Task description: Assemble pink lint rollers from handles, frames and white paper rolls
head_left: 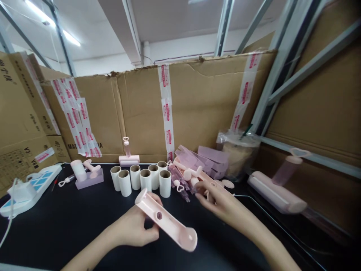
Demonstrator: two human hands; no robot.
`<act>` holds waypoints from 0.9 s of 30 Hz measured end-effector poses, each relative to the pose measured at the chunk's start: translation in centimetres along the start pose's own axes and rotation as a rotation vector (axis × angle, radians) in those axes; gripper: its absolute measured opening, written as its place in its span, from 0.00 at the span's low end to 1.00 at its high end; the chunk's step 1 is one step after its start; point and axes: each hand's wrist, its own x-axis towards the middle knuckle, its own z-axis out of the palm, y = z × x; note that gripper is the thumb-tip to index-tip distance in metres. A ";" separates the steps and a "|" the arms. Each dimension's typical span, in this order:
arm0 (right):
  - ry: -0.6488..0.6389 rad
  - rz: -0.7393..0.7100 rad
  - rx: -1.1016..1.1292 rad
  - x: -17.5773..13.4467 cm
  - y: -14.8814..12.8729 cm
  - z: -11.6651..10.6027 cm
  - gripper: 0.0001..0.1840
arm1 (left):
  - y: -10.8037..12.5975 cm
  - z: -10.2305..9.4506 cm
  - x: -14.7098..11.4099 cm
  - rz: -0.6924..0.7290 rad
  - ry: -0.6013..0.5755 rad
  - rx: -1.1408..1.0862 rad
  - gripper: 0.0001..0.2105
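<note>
My left hand is closed around a pale pink trough-shaped lint roller housing. Its hollow side faces me, with a round hole in the middle. It tilts down to the right above the black table. My right hand reaches to the right side of a parts pile, fingers curled together; whatever lies between them is hidden. Beside those fingertips lie pink T-shaped pieces and translucent purple handles, some with heart-shaped loops. Purple curved covers are heaped behind them.
Several white paper-core rolls stand left of the pile. An assembled lint roller stands at the back, another at right. Parts on a purple cover and a power strip lie left. A bagged tub stands before cardboard walls.
</note>
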 end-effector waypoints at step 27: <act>0.043 0.113 1.092 -1.8 -5.7 2.8 0.14 | -1.5 -0.1 -0.2 0.114 -0.088 0.284 0.14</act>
